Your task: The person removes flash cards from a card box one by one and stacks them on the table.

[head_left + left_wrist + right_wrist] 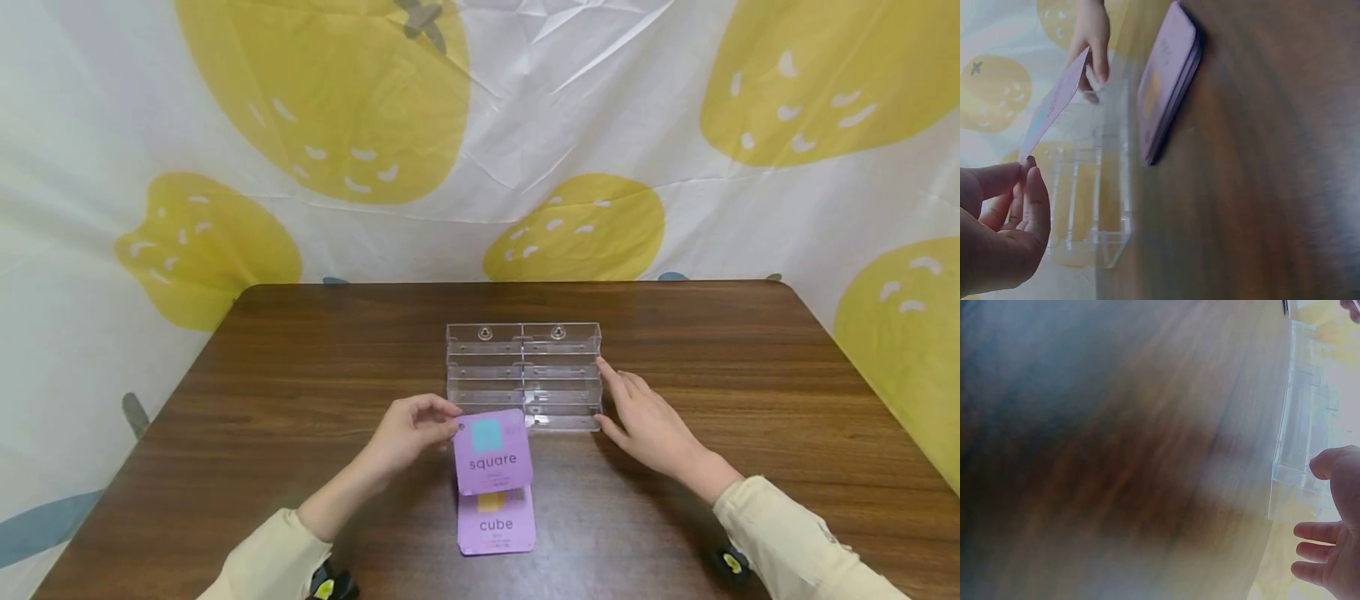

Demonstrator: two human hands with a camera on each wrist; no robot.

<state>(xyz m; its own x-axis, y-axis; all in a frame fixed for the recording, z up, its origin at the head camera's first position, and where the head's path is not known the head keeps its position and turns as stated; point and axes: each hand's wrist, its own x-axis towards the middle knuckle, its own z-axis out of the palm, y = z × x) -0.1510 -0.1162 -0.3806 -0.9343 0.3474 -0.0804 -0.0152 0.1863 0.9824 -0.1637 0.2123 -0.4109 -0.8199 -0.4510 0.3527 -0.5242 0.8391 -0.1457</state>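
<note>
Between thumb and fingers, my left hand (411, 429) pinches the left edge of a purple card reading "square" (492, 475). In the left wrist view that card (1054, 109) is raised and tilted, apart from the stack. Below it on the table lies a stack of purple cards (497, 540), its top card reading "cube". A clear plastic tiered card holder (486, 361) with two columns of compartments stands just beyond. My right hand (651, 423) is at the holder's right side, fingers extended and fingertips at its edge.
The brown wooden table (315, 350) spreads out on all sides of the holder. Behind it hangs a white cloth (420, 242) with a yellow fruit print. Dark wrist cameras (731, 565) sit under the sleeves.
</note>
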